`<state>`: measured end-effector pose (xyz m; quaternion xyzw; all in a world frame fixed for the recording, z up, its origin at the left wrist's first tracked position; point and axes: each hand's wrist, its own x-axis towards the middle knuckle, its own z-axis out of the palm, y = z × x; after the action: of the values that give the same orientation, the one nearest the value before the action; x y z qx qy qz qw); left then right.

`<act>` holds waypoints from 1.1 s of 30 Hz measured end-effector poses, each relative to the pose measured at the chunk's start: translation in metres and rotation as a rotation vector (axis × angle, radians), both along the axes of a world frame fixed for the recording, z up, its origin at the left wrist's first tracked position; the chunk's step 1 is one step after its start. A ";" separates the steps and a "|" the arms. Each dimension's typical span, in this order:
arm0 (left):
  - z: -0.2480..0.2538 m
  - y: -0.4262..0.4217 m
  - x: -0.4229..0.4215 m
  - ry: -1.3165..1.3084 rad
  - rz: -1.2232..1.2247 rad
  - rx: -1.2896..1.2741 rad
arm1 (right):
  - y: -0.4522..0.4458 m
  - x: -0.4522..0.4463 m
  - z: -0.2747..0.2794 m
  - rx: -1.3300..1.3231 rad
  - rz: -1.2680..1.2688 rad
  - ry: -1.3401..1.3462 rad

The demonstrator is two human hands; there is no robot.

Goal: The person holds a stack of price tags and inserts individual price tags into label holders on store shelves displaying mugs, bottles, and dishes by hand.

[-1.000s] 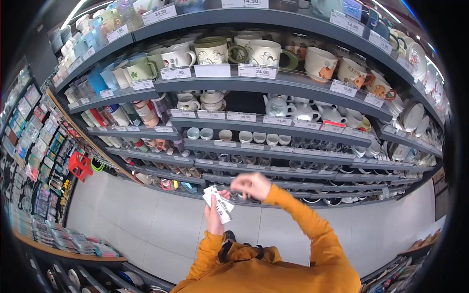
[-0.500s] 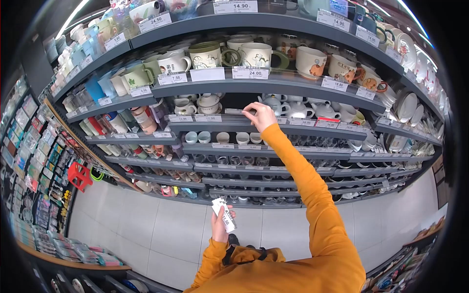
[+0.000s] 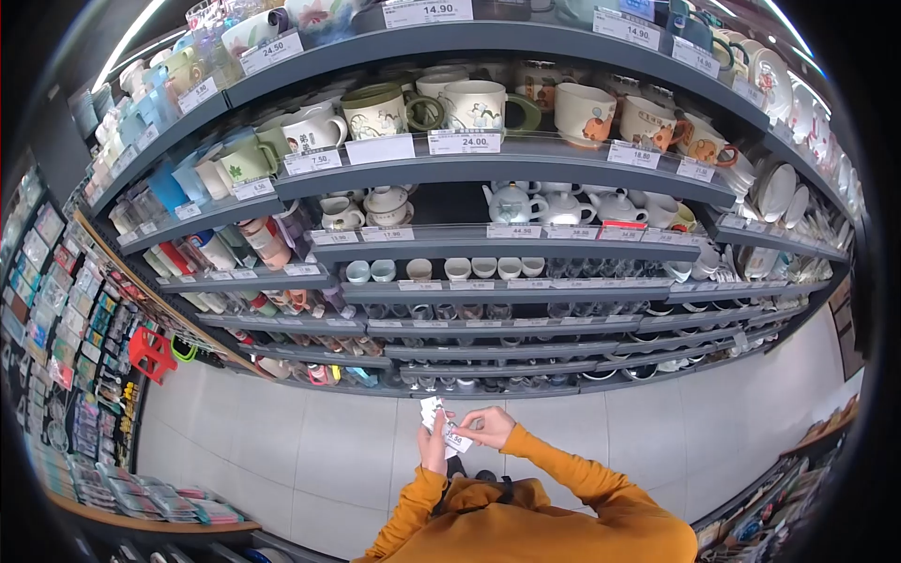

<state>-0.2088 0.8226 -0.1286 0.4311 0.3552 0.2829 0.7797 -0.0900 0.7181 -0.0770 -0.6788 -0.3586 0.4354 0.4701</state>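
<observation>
My left hand [image 3: 434, 445] holds a small bundle of white price labels [image 3: 431, 409] low in the view, above the floor. Close on its right, my right hand [image 3: 486, 427] pinches another white label [image 3: 457, 439] with printed black digits, which overlaps the bundle. Beyond my hands, the teapot shelf [image 3: 375, 249] shows a gap in its label row, between the lidded cup [image 3: 388, 205] and the blue-grey teapot [image 3: 514, 203].
Shelves of mugs [image 3: 374, 111], small cups [image 3: 457, 269] and plates [image 3: 775, 191] curve across the front. A red stool [image 3: 152, 355] stands on the left by hanging goods. Tiled floor [image 3: 347, 436] lies below; low shelves with packets [image 3: 160, 497] are at lower left.
My right hand has come down from the teapot shelf to my left hand and now holds a label there. The label seen at the shelf gap a second ago is gone from the rail.
</observation>
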 end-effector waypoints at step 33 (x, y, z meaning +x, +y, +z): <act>0.000 -0.010 -0.024 -0.039 -0.197 -0.347 | 0.123 0.220 0.019 0.019 -0.359 -1.128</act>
<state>-0.2330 0.8124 -0.1291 0.3175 0.3396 0.1481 0.8729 0.1305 0.8413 -0.0579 -0.8512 -0.4367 -0.0823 0.2793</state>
